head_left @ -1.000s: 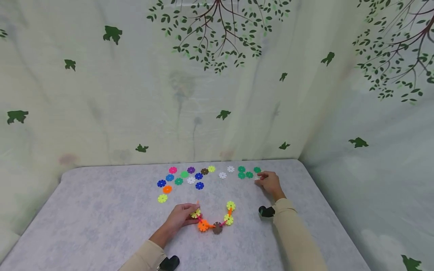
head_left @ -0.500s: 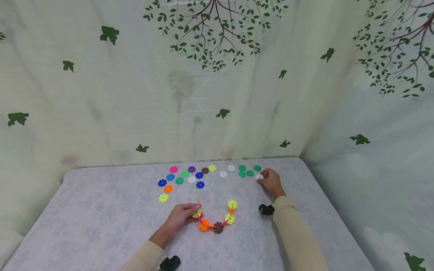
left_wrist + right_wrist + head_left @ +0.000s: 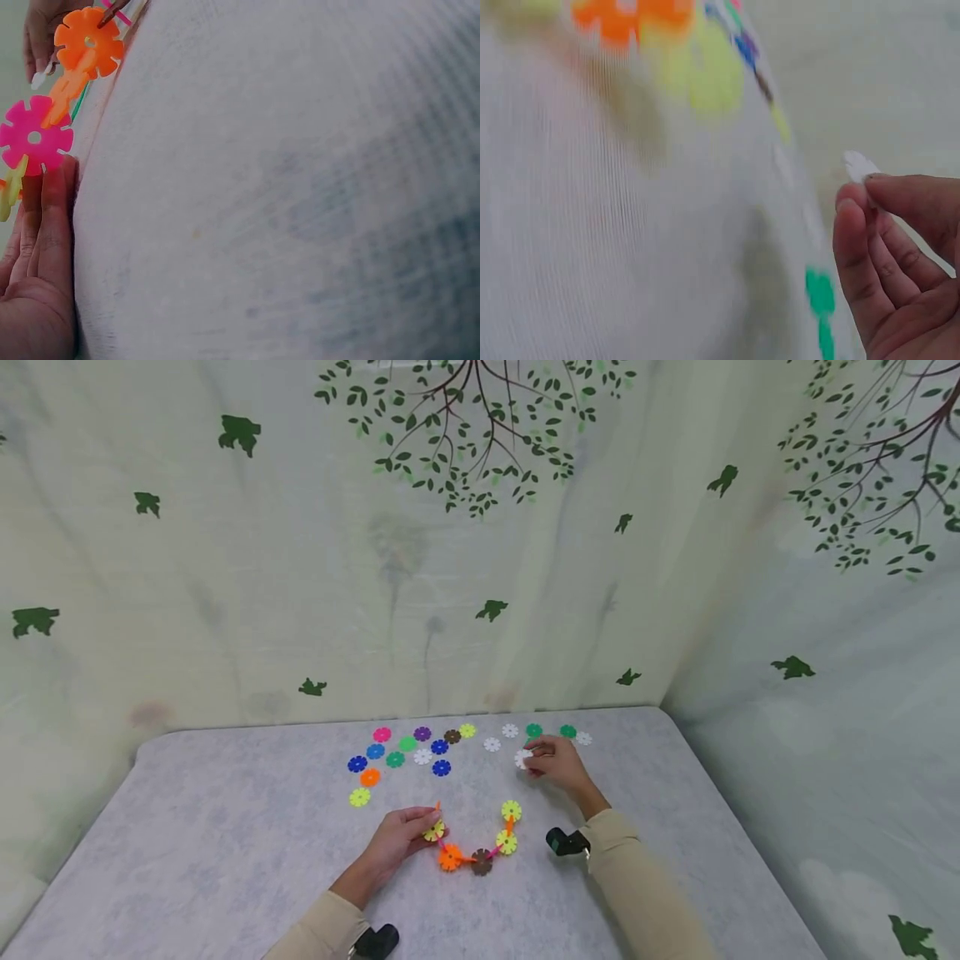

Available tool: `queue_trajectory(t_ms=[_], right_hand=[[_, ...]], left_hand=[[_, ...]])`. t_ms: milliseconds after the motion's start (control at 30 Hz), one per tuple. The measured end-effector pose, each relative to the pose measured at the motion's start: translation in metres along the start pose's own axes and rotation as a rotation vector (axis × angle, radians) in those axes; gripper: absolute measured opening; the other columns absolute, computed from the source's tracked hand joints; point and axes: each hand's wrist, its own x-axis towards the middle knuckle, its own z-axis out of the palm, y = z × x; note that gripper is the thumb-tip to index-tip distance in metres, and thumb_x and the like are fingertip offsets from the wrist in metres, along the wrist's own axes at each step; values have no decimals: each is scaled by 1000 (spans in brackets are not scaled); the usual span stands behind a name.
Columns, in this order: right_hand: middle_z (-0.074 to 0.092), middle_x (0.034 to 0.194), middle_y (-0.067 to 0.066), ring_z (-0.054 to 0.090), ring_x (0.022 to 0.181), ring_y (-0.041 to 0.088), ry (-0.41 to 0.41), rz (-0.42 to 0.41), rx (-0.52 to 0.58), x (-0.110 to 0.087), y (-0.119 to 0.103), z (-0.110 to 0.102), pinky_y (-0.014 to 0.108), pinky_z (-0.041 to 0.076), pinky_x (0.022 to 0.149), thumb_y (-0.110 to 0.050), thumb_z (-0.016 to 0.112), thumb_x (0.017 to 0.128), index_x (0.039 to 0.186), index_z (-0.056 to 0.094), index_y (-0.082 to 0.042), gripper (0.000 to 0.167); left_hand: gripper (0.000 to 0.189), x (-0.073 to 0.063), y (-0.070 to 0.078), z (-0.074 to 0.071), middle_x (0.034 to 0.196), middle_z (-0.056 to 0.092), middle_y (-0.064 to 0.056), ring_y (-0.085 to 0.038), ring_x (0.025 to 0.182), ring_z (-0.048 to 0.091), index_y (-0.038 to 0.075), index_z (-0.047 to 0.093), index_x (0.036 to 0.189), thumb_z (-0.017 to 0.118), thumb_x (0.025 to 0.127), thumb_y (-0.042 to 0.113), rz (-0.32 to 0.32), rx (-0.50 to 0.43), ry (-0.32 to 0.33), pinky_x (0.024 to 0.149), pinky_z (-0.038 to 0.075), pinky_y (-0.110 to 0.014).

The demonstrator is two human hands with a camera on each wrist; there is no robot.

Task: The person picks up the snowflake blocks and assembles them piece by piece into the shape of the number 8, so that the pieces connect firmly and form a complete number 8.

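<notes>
My left hand (image 3: 396, 842) grips one end of a curved chain of notched plastic snowflake discs, at a yellow disc (image 3: 434, 832). From there the chain runs through an orange disc (image 3: 450, 858) and a brown disc (image 3: 482, 862) to a yellow end disc (image 3: 512, 811). A pink disc (image 3: 34, 150) of the chain stands at the left fingertips in the left wrist view. Between thumb and fingertips, my right hand (image 3: 558, 766) pinches a white snowflake disc (image 3: 860, 165). It is above the table, in front of the far row of discs.
Loose snowflake discs lie at the back of the cloth-covered table (image 3: 225, 835). A mixed group includes an orange disc (image 3: 370, 777) and a purple disc (image 3: 422, 733). Green discs (image 3: 567, 732) lie farther right, partly hidden by the right hand. A leaf-patterned curtain (image 3: 420, 568) hangs behind.
My right hand has picked up a white snowflake disc beside the green ones and moved left with it. Another white disc now shows where the hand was. The left hand stays nearly still.
</notes>
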Motion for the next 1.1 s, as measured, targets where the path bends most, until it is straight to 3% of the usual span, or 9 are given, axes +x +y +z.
queue_trajectory(t_ms=[200,333,633,1100], right_hand=[[67,81,9,66,67,19,-217,-17,45,-13,-26,44,35,59,68,-5,70,87,109,67,3,23],[68,80,9,67,65,20,-305,-12,38,-18,-33,69,33,59,66,-5,68,89,104,70,-1,17],[67,76,8,65,62,16,-343,-27,55,-23,-40,97,32,59,65,-2,65,90,104,70,3,16],[68,82,5,60,63,15,-386,-66,-10,-21,-40,100,28,57,65,-3,63,91,104,73,-2,16]], left_hand=[[56,-1,1,0,101,69,-10,-21,93,68,-9,57,123,68,88,33,0,-10,-6,86,55,-31],[54,-2,0,0,104,69,-11,-22,94,68,-9,56,124,67,90,31,5,-18,-5,87,54,-32],[46,-5,2,2,107,68,-15,-22,93,68,-8,58,123,65,93,26,17,-25,9,86,55,-33],[46,-5,0,-1,107,68,-15,-22,93,68,-10,56,124,63,94,25,51,-29,-37,86,55,-32]])
